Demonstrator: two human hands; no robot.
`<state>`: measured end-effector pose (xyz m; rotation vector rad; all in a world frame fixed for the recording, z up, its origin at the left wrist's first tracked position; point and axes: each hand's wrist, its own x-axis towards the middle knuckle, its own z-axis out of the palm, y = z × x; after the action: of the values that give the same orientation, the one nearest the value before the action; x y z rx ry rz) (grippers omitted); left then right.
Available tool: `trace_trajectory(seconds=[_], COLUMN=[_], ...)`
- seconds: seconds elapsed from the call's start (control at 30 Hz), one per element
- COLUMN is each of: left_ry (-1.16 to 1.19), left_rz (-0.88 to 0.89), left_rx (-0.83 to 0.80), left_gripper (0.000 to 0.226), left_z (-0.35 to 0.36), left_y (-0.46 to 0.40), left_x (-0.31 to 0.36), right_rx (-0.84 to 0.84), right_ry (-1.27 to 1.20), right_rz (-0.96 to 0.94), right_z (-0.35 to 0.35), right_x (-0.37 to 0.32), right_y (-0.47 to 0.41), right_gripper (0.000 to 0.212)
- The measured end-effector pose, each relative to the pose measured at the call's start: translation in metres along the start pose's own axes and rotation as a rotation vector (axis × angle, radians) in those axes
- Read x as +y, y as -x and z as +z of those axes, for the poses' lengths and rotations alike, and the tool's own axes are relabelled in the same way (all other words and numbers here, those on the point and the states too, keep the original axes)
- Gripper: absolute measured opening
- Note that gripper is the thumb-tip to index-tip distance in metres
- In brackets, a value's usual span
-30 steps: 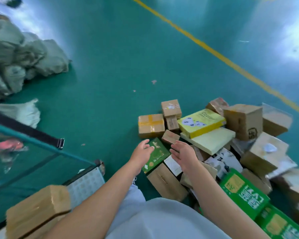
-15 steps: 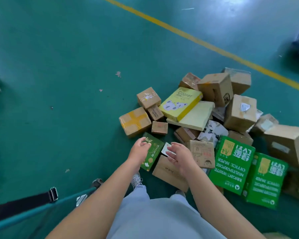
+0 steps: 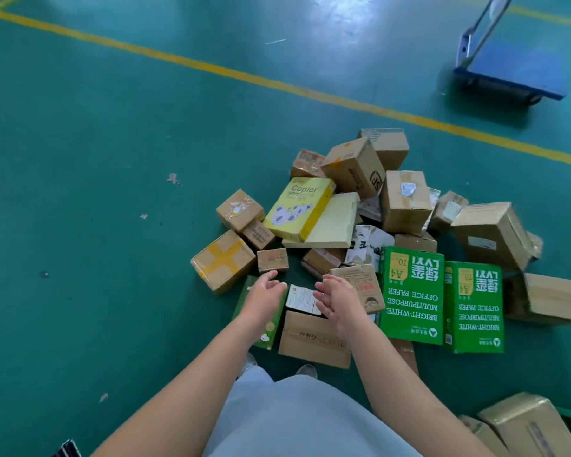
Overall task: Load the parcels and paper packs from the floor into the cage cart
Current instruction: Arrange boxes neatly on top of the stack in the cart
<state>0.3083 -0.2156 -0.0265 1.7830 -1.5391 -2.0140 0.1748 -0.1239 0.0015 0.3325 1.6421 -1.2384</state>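
Hands [image 3: 305, 296] outstretched, fingers relaxed, empty.

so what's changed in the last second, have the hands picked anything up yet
Nothing picked up. Both hands stay empty and open: the left hand over the dark green flat box, the right hand beside the small white-labelled parcel. The view swung away from the cage cart, which is now out of frame. The cardboard parcel pile looks unmoved.

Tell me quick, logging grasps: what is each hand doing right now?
Left hand: open, holding nothing, above the pile.
Right hand: open, holding nothing, above the pile.
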Motion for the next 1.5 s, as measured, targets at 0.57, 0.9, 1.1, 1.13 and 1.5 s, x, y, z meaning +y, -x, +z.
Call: trace_trajectory(seconds=[0.57, 0.9, 1.1, 1.13, 1.5], left_ry=[-0.019, -0.001, -0.044, -0.07, -0.179], left_rz=[0.05, -0.018, -0.079, -0.089, -0.083], left_rx=[-0.001, -0.024, -0.057, -0.067, -0.198], left_gripper=[0.047, 0.046, 0.047, 0.047, 0.047], left_z=[-0.038, -0.222, -0.352, -0.368, -0.406], left_y=[-0.036, -0.122, -0.18, -0.187, -0.235], left_x=[0.041, 0.047, 0.057, 0.059, 0.096], right_rx=[-0.005, 0.027, 0.062, 0.069, 0.193], right_ry=[-0.01, 0.043, 0.029, 0.016, -0.06], right_rz=[-0.071, -0.037, 0.069, 0.082, 0.098], right_z=[0.042, 0.243, 0.382, 0.399, 0.439], right_x=[-0.036, -0.017, 0.006, 0.008, 0.008], right_y=[-0.029, -0.062, -0.068, -0.069, -0.066], right_gripper=[0.014, 0.016, 0.018, 0.019, 0.018])
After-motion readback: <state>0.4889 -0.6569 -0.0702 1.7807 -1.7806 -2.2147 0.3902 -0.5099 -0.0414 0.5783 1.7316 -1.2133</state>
